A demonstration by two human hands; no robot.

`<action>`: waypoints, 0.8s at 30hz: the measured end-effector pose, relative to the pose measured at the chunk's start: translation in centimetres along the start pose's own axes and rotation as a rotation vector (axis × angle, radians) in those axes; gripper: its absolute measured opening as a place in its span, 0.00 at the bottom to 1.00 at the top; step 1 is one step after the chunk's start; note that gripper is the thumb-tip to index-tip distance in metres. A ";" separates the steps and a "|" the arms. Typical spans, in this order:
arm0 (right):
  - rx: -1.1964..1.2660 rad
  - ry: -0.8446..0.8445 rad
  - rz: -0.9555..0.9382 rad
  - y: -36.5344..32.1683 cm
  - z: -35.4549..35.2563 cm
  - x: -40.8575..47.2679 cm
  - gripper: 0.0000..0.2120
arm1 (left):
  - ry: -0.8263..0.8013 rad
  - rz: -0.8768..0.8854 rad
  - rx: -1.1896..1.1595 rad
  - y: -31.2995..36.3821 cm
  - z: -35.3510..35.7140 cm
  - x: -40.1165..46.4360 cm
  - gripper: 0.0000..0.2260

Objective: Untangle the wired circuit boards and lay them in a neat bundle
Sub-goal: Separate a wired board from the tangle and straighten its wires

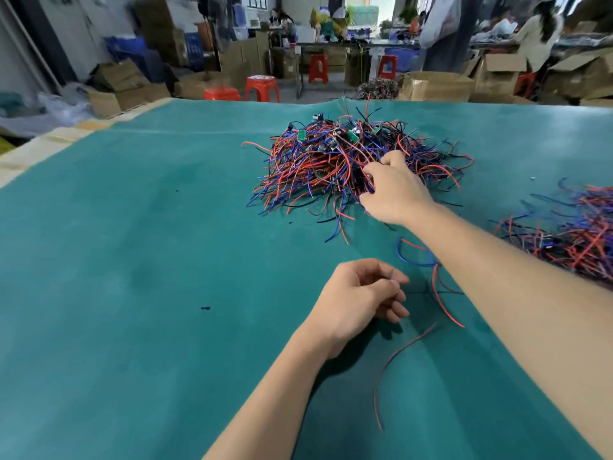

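Right hand [394, 190] in the tangle [348, 161], left hand [358, 300] holding a wired piece near the body.

Head view: tangle lies mid-bench [132, 260], directly ahead of the right hand, whose arm stretches forward, palm down, fingers [373, 169] curled shut around red and blue wires at the heap's near right edge. Left hand rests on the bench, loosely pinching a thin dark wire; loose wires [431, 270] trail rightward between the arms. Sorted bundle [577, 234] lies far right, nearer the right arm.

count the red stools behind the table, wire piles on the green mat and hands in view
red stools: 4
wire piles: 2
hands: 2
total: 8
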State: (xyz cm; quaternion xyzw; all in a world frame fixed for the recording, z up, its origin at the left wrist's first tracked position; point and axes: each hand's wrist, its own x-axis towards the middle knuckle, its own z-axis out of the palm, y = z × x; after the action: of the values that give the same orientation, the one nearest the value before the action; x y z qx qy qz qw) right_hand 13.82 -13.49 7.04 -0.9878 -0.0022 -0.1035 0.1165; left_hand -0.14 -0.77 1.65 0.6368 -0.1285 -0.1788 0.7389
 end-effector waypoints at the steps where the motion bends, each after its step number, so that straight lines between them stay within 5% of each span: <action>1: -0.007 -0.055 -0.022 0.3 -0.1 0.6 0.24 | 0.001 0.002 0.003 0.0 0.0 0.0 0.07; 6: -0.033 -0.274 -0.025 0.7 0.6 2.0 0.36 | 0.000 0.003 -0.007 -0.1 -0.1 0.0 0.07; 19: 0.046 -0.012 0.015 3.3 0.3 -0.4 0.15 | 0.008 -0.009 -0.001 0.0 -0.1 0.0 0.07; 24: -0.006 -0.097 -0.040 4.4 1.2 -1.1 0.23 | 0.012 -0.011 -0.004 0.0 0.0 0.0 0.07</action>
State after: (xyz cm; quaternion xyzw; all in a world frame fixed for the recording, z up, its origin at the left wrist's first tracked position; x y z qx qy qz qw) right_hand 13.11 -17.51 4.67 -0.9917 -0.0274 -0.0578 0.1114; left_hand -0.12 -0.77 1.64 0.6369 -0.1201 -0.1794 0.7401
